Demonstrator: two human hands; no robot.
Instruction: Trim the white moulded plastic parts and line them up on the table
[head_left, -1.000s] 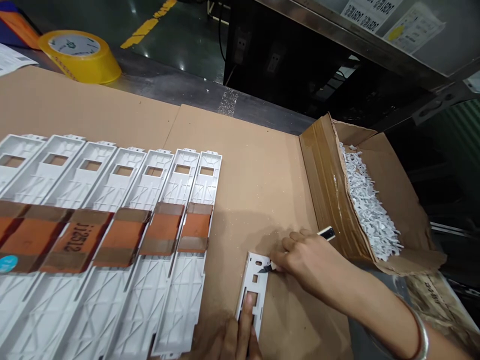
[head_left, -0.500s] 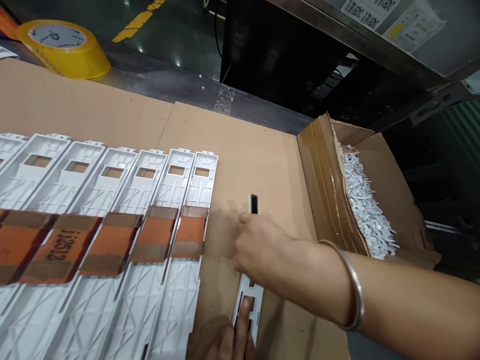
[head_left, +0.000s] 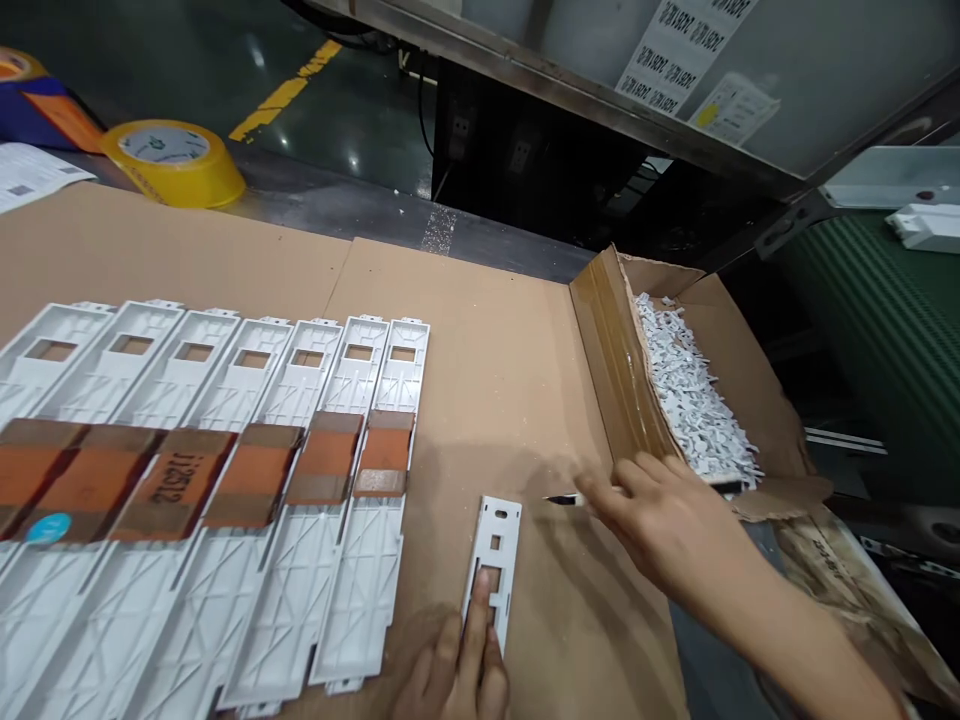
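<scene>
As my splayed left fingers [head_left: 474, 628] pin the white plastic plate [head_left: 496, 525], long axis pointing away, my right fingers [head_left: 637, 482] grip a utility knife [head_left: 564, 499] just beside it.

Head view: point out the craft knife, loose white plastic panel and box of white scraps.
Craft knife [head_left: 576, 499]: head view, white handle behind the blade.
Loose white plastic panel [head_left: 499, 518]: head view, upper end.
Box of white scraps [head_left: 686, 385]: head view, scraps inside.

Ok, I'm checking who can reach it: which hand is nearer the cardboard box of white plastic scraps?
Right hand: it is just in front of the cardboard box, by its near end. The left hand is farther away, with its fingers on a loose white plastic panel.
</scene>
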